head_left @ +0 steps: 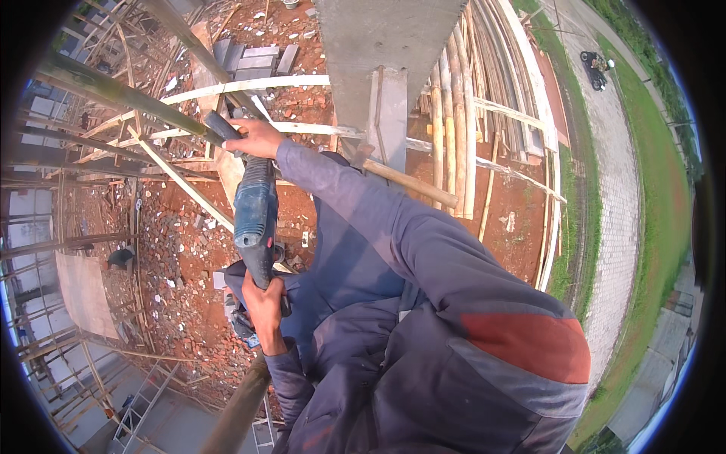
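Observation:
A dark teal rotary hammer drill (255, 204) runs up and down the picture left of the middle, held in front of my body. My left hand (266, 303) is wrapped round its black rear handle, near the trigger. At its far end, my right hand (255, 139) grips near the dark side handle (221, 127). The drill's tip and any bit in it are hidden behind the right hand and the poles. My knees, in dark blue trousers (352, 250), are bent beside the tool.
A grey concrete column (386, 45) rises at the top centre. Bamboo poles (113, 91) and pale wooden bars cross at the left. Long poles (454, 113) stand to the right. Far below lies red soil with broken brick (181, 257); a motorcycle (596, 69) stands on the paved road.

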The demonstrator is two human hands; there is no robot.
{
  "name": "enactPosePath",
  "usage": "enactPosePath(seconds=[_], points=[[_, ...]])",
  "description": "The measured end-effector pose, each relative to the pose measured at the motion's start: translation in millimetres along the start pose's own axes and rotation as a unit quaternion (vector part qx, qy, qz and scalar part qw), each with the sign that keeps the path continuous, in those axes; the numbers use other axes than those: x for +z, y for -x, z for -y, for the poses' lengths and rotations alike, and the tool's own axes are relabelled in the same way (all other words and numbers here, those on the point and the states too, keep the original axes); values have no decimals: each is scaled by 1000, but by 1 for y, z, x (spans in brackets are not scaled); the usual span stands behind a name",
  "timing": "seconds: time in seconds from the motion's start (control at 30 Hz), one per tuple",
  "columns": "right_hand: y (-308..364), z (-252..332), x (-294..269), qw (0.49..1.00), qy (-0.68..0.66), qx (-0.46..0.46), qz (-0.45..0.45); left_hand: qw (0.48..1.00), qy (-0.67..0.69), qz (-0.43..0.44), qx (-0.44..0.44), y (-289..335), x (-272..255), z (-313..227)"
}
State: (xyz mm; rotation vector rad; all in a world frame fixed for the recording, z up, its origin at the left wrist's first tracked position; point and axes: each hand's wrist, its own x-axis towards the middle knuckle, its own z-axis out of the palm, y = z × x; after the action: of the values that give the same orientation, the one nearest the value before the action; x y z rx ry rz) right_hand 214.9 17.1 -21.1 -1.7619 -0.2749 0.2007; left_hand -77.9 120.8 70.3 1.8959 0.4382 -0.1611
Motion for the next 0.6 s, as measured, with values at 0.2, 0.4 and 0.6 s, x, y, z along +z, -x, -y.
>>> enactPosePath(seconds=[0.2,0.4,0.6], points=[[177,-36,-151,917,368,40,-146,990,83,55,-97,-76,-17,70],[245,-64,-187,898,400,181,-35,975,63,41,-207,-144,25,143],[225,-77,-164,901,388,188,-37,914,257,8,-314,-160,40,225]])
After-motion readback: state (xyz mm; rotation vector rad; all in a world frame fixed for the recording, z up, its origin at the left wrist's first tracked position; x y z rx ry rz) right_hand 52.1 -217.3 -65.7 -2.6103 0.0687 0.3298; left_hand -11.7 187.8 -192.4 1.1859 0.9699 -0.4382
